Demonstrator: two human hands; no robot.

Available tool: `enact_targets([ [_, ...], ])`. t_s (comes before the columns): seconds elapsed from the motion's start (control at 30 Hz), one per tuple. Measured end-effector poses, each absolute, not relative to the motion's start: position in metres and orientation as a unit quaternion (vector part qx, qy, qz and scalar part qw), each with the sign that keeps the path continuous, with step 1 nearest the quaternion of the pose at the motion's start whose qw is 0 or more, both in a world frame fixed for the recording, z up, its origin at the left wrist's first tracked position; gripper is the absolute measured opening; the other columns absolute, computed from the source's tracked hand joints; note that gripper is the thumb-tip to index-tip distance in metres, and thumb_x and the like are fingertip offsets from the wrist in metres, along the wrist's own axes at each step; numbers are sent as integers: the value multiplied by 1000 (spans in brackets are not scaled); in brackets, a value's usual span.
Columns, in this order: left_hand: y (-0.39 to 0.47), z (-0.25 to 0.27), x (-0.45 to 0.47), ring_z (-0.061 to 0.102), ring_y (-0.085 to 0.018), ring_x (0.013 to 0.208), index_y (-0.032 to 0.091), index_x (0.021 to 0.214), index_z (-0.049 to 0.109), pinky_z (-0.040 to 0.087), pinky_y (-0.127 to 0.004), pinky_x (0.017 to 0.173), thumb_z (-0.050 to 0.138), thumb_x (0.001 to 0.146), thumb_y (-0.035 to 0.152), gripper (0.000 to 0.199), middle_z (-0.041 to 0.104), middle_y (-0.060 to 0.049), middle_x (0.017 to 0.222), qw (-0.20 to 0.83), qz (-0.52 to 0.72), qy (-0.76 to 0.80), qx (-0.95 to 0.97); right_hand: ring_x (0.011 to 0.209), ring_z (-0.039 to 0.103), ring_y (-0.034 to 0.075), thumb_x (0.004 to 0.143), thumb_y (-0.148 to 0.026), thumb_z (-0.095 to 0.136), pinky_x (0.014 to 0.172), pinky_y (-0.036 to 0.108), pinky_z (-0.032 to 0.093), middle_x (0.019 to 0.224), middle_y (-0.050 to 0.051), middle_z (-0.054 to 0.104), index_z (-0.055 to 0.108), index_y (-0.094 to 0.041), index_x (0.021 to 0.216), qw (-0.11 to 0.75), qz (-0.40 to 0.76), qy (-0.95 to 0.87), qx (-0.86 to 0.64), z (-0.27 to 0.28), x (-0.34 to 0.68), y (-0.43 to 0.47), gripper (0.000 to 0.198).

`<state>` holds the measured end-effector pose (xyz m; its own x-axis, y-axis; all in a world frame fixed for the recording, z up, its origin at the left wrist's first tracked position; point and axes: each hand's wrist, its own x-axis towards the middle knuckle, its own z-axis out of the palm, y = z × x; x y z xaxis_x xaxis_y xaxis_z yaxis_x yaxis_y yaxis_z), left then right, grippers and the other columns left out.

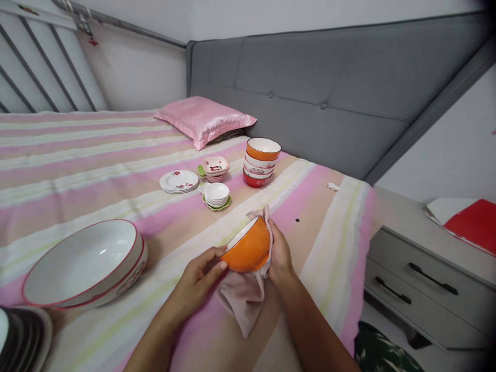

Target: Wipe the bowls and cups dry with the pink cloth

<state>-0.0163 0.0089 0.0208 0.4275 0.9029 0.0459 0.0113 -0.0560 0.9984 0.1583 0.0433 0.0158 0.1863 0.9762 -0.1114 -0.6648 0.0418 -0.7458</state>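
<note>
1. Head view, lower centre of the frame: a round orange bowl with a white interior, glossy and ceramic-looking (250,250), is held tilted, its mouth facing the upper left.
2. Left hand (204,274): closed on the bowl's left edge, thumb and fingers pinching the rim.
3. Right hand (280,253): curled around the bowl's right side, gripping it through a soft pinkish-grey fabric cloth (244,297). The cloth lies against the bowl and hangs in folds beneath it.
4. Progress on this bowl: judged under way. It is in both hands with the cloth against it, and not yet set down. How much of its surface the cloth has covered cannot be told.
5. Above the hands, right of centre: an upright stack of orange, white-patterned and red round bowls (258,169), an orange one on top. Left of it sit pink squarish bowls (216,166), white oval plates with red flowers (179,181), and small white handled dishes (217,192) on a green leaf-shaped dish (220,206).
6. Left side: two large white bowls with red rims (83,263), nested; in the lower left corner, a partly cropped dark stack of dishware (29,341).
7. Remaining work: unconfirmed. These groups are neatly sorted on the pink-and-white striped bedspread (325,258), but nothing visible separates finished pieces from untouched ones.
</note>
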Motion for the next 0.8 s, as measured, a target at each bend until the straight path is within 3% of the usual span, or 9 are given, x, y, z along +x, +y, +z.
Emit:
enact_targets([
  [0.1, 4, 28, -15, 55, -16, 77, 16, 85, 62, 43, -25, 70, 58, 86, 39, 23, 63, -4, 82, 594, 393, 378, 591, 122, 54, 21, 90, -42, 47, 108, 39, 37, 122, 6, 65, 61, -18, 120, 681, 550, -339, -347, 12, 157, 42, 41],
  [0.27, 1, 35, -14, 49, -12, 66, 15, 78, 61, 39, -22, 62, 62, 84, 38, 23, 56, 0, 70, 605, 440, 387, 539, 127, 47, 21, 97, -38, 36, 110, 41, 34, 134, 9, 55, 54, -19, 128, 623, 381, -550, -405, 18, 153, 29, 41],
  [0.4, 1, 37, -13, 49, -11, 62, 15, 76, 63, 40, -21, 60, 65, 81, 36, 22, 58, 0, 67, 621, 487, 387, 477, 136, 35, 22, 96, -28, 34, 114, 45, 28, 144, 8, 44, 50, -21, 134, 532, 200, -705, -424, 36, 145, 10, 41],
  [0.5, 1, 45, -14, 49, -10, 59, 15, 76, 65, 40, -20, 55, 76, 69, 29, 19, 60, 0, 67, 624, 532, 400, 408, 139, 30, 24, 93, -27, 39, 117, 48, 19, 146, 5, 42, 51, -22, 132, 447, 99, -795, -399, 49, 137, -2, 42],
  [0.6, -1, 56, -18, 53, -12, 61, 14, 82, 69, 41, -20, 53, 78, 60, 19, 24, 64, -2, 73, 642, 531, 413, 369, 138, 33, 25, 92, -29, 42, 118, 46, 16, 143, 5, 47, 47, -20, 136, 414, 60, -827, -376, 58, 130, -11, 45],
  [0.8, -2, 69, -22, 57, -14, 61, 15, 91, 71, 42, -20, 53, 77, 57, 17, 35, 67, -2, 70, 688, 478, 433, 332, 131, 43, 23, 92, -30, 41, 115, 43, 26, 138, 4, 53, 53, -21, 130, 414, 93, -823, -379, 64, 126, -14, 41],
])
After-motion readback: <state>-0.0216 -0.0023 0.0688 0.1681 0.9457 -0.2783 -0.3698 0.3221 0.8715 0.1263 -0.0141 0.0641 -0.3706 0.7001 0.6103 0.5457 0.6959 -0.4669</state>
